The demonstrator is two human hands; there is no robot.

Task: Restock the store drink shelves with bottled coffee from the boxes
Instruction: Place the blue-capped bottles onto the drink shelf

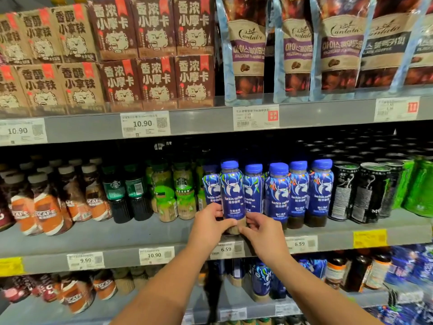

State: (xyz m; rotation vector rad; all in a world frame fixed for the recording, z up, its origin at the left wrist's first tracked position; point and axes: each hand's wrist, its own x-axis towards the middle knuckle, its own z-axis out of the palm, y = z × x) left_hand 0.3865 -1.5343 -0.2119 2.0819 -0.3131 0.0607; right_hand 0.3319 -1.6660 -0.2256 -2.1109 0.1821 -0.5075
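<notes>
Forearms are stretched up from the bottom edge toward the middle shelf (140, 233), and both are seen bare to the wrist. A blue-capped coffee bottle (232, 191) is gripped low on its body by both hands: the left hand (208, 227) is wrapped round its left side, with the thumb laid across the front near the base, and the right hand (262, 231) is pinched against its right side by the thumb and fingertips. The bottle is held upright at the front edge of that shelf; whether its base is resting on the shelf cannot be told, since it is hidden by the fingers.

Just behind and beside it, more blue coffee bottles (300, 191) of the same brand are lined up, touching one another. To their right, black cans (365, 191) and green cans (419, 184) are ranged. To their left, green-capped bottles (185, 191), dark bottles (138, 191) and orange-labelled bottles (46, 207) are set in rows. Price tags (226, 249) are clipped along the shelf edge below the hands.

On the lower shelf, further blue bottles (260, 277) are stood.

Farther up, brown drink cartons (154, 57) are stacked two high on the top shelf, and coffee pouches (248, 48) are stood to their right.
</notes>
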